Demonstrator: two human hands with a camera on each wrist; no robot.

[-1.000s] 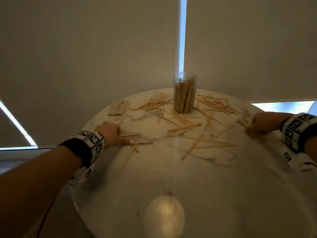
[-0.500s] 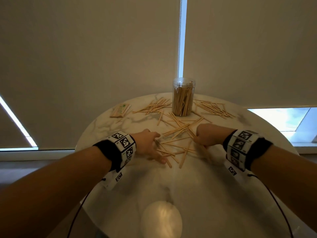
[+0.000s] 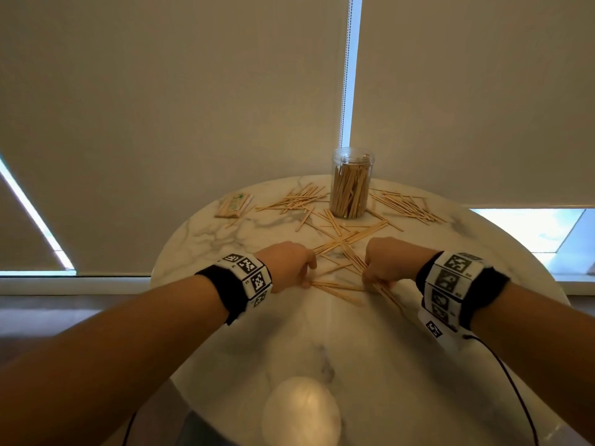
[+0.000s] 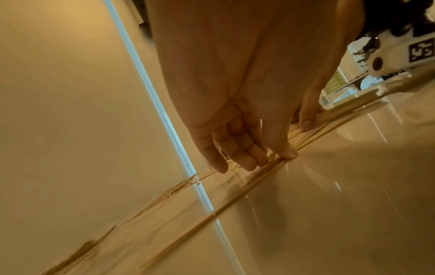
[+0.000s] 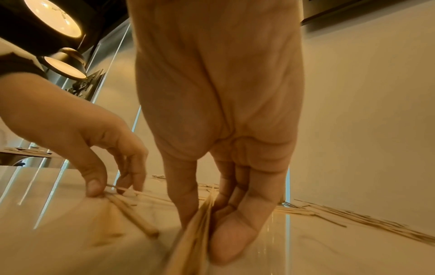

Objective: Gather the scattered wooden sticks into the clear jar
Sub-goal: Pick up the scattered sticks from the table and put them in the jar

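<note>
Pinching a small bundle of wooden sticks (image 5: pixel 197 240) between thumb and curled fingers, the right hand (image 3: pixel 388 263) is down on the marble table (image 3: pixel 322 342), the bundle running back under the palm toward the wrist. Just across from it, the left hand (image 3: pixel 285 265) has its thumb (image 5: pixel 94 184) and fingertips (image 5: pixel 137 178) bent down onto a few loose sticks (image 3: pixel 335 286) that lie flat in the gap between the two hands; the fingers are curled around them and touch them, though whether any stick is lifted off the marble cannot be told. From the left wrist, that hand's fingers (image 4: pixel 237 152) hang close together with the thumb set a little apart against a stick.

Beyond both hands, farther from the person, stands the clear jar (image 3: pixel 351 183), upright, uncapped and already packed with sticks standing on end (it touches neither hand). More sticks fan out on the table to either side of the jar: one heap (image 3: pixel 294 201) beyond the left hand, another heap (image 3: pixel 402 204) beyond the right hand, and a crossed scatter (image 3: pixel 338 233) between the jar and the knuckles. Farther out past the left hand lies a small flat packet (image 3: pixel 233 206) of sticks. Each wrist wears a black band with white tag blocks (image 3: pixel 249 278).
</note>
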